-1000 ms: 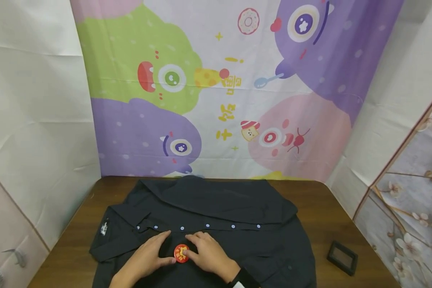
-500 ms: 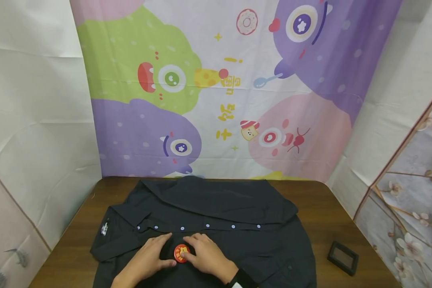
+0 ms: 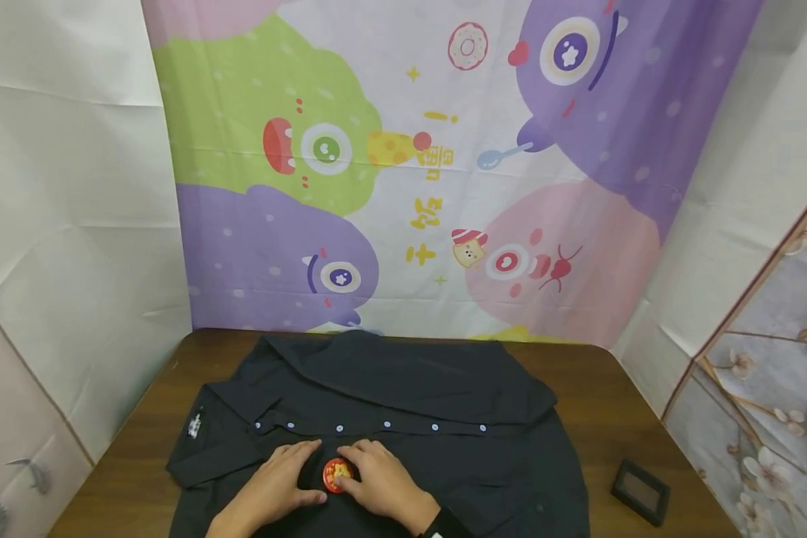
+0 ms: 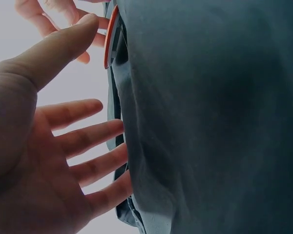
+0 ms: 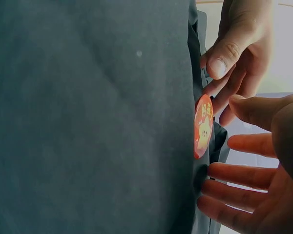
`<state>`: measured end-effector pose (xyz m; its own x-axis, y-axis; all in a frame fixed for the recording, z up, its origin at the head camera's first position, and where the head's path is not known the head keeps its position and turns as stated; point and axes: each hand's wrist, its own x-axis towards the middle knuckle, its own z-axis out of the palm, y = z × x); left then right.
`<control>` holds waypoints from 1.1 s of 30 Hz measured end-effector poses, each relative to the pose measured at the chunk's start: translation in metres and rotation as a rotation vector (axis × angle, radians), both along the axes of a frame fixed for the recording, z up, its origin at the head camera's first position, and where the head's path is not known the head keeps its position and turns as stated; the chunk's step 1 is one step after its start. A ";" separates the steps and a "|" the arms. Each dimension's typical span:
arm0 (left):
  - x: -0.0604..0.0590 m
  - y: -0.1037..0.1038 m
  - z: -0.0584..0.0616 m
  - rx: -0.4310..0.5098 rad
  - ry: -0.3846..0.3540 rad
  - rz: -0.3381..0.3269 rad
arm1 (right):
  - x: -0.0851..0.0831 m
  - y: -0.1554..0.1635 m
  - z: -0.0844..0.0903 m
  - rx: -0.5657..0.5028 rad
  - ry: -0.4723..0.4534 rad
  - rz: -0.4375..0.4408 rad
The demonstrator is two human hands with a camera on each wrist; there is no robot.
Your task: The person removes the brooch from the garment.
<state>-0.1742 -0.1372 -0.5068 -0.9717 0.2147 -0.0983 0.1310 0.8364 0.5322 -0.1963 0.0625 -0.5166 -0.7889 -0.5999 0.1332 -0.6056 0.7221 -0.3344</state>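
Both hands flank red round badge [image 3: 338,475] on black shirt [image 3: 403,388]. Left hand [image 3: 277,486] fingers straight, resting on cloth; right hand [image 3: 383,482] fingers straight, thumb touching badge.

Cartoon-monster backdrop [image 3: 444,164] behind a brown, seemingly wooden table [image 3: 598,403].
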 end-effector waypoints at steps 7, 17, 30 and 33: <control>0.000 0.001 0.000 -0.007 0.000 0.009 | 0.000 -0.002 0.001 -0.001 -0.014 0.012; -0.001 0.000 -0.003 -0.021 0.001 -0.009 | 0.001 -0.005 0.000 0.022 -0.042 0.013; 0.001 0.003 -0.004 -0.008 -0.009 -0.011 | 0.004 -0.006 -0.002 0.035 -0.019 0.038; 0.000 0.003 -0.004 -0.017 -0.007 -0.011 | 0.003 -0.006 -0.001 0.040 -0.020 0.040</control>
<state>-0.1740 -0.1342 -0.5110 -0.9685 0.2235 -0.1093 0.1363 0.8441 0.5186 -0.1932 0.0566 -0.5172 -0.7667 -0.6351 0.0934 -0.6275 0.7107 -0.3181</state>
